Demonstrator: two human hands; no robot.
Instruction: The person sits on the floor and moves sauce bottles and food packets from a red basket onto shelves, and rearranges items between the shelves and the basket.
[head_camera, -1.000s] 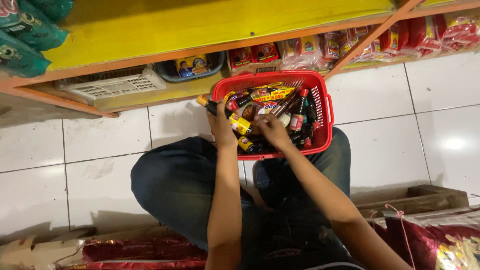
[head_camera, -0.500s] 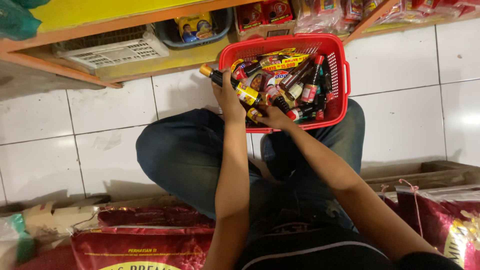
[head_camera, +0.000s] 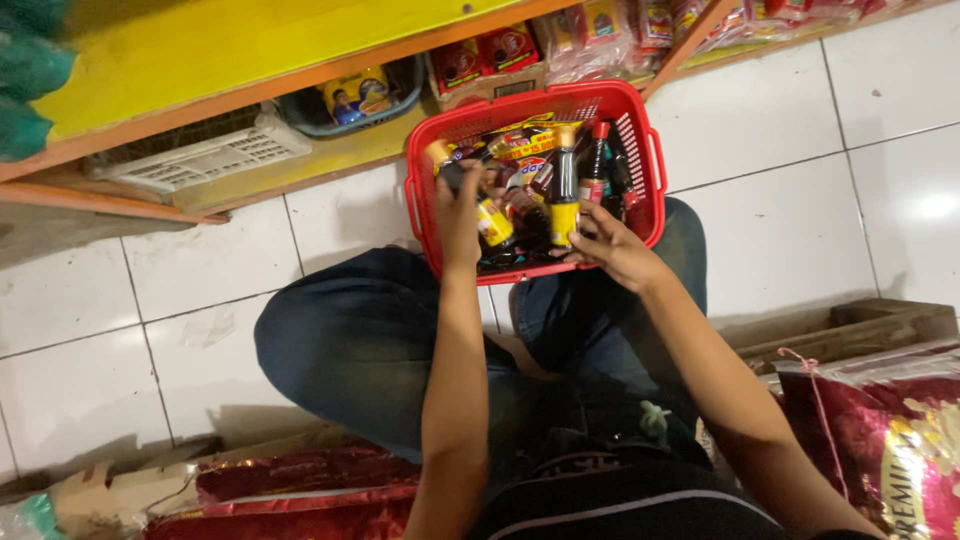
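Red basket (head_camera: 640, 140) on floor, full of dark bottles (head_camera: 563, 190).

Hands shift inside the red basket; a bottle now stands upright

Since the earlier pictures the left hand (head_camera: 458, 212) has lifted a little at the left side of the red basket (head_camera: 640, 110), its fingers closed round the neck of a dark bottle with a tan cap (head_camera: 443, 160) that half a second ago lay lower among the others. The right hand (head_camera: 612, 245), before resting on the heap in the middle, has drawn back to the near right rim, and it now touches the base of a yellow-labelled dark bottle (head_camera: 564, 195) that stands up on end where bottles lay flat. The camera has swung, so the basket sits higher and farther right in view.
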